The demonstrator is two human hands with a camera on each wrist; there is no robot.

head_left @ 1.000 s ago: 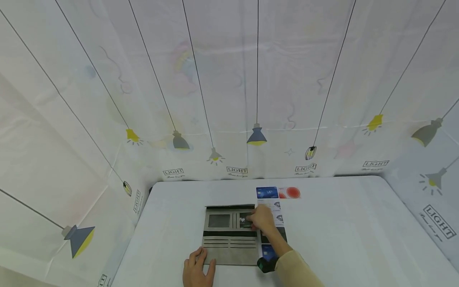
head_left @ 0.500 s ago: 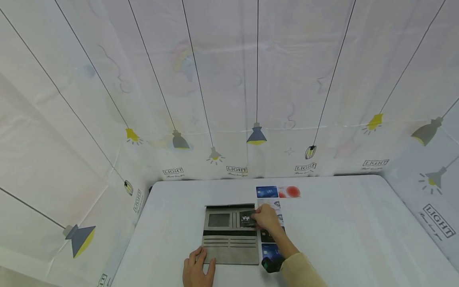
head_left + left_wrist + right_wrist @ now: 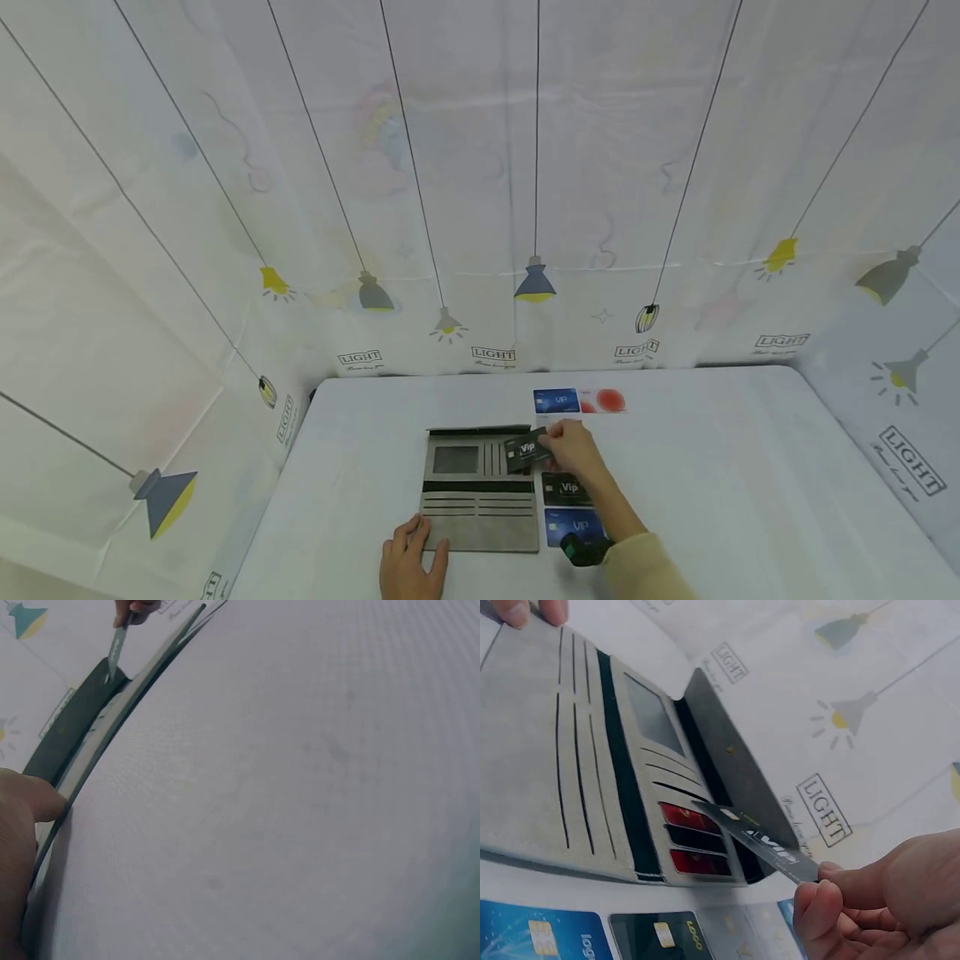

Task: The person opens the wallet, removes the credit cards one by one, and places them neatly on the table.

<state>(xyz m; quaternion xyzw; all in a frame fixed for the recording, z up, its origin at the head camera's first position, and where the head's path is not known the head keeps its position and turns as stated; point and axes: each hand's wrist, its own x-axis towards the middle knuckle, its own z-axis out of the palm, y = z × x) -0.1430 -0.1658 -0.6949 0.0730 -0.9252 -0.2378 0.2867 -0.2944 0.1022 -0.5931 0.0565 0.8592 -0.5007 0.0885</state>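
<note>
A grey wallet (image 3: 487, 540) lies unfolded on the white table, its card slots facing up. My right hand (image 3: 576, 450) pinches a black Vip card (image 3: 527, 448) by its right end, between thumb and fingers. In the right wrist view the card (image 3: 757, 840) tilts above the wallet's upper slots, where red cards (image 3: 694, 817) show. At the wallet's lower left corner, my left hand (image 3: 411, 562) rests with its fingers on the edge. The left wrist view has the wallet edge-on, with the thumb (image 3: 45, 799) against it.
Right of the wallet lie another black Vip card (image 3: 566, 490) and a blue VIP card (image 3: 573, 527). Farther back are a second blue card (image 3: 557, 401) and a white-and-red card (image 3: 603, 401). A lamp-printed white curtain (image 3: 450, 167) stands behind the table.
My right hand has drawn the black Vip card out of the upper right slots, rightward and up, and tilted it. The left hand has stayed in place.
</note>
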